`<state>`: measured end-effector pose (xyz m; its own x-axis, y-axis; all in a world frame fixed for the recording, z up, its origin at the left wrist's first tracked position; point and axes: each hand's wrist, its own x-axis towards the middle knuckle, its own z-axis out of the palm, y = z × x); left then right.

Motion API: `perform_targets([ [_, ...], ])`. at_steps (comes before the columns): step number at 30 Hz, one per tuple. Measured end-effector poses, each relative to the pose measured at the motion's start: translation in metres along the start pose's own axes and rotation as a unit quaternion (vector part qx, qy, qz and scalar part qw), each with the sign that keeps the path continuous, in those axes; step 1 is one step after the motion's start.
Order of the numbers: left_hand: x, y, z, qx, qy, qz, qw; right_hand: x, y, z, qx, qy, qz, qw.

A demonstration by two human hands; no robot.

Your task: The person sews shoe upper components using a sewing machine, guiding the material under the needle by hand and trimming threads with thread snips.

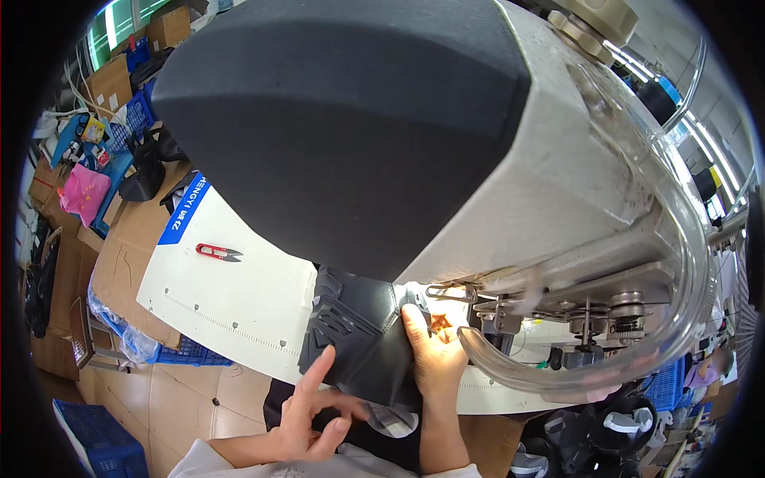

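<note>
Fingers of the right hand (440, 362) grasp the black panel (374, 360) on the white table (239, 291) at the sewing machine (343, 135), left hand (307, 424) spread, holding nothing; judged mid-work, remaining stitching not discernible.

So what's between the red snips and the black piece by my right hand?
Only white tabletop lies between the red snips and the black piece, in the head view.

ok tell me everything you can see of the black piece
The black piece looks slightly glossy, perhaps synthetic leather, with raised shapes on its left and a smoother right part. It lies on the white table, partly hidden by the machine. The right hand has its thumb on the right edge; left-hand contact is unclear.
</note>
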<state>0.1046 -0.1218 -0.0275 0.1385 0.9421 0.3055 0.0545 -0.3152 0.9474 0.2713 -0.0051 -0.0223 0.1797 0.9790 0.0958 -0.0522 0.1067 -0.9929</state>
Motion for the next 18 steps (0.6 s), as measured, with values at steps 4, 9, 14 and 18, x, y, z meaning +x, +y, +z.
perform_targets([
  [4,0.026,0.005,0.019,-0.1,0.125,0.019,0.987,-0.007,0.003,0.016,0.004,0.039,-0.019,0.999],
  [9,0.039,-0.04,0.01,-0.147,0.139,0.022,0.979,-0.014,-0.007,0.031,0.005,0.061,-0.011,0.998],
  [14,0.062,-0.038,0.02,-0.096,0.245,-0.005,0.965,-0.027,0.006,0.031,0.043,0.037,0.035,0.998],
  [18,0.08,-0.005,0.011,0.072,0.25,0.082,0.962,-0.026,0.003,0.008,0.038,-0.021,-0.025,0.999],
])
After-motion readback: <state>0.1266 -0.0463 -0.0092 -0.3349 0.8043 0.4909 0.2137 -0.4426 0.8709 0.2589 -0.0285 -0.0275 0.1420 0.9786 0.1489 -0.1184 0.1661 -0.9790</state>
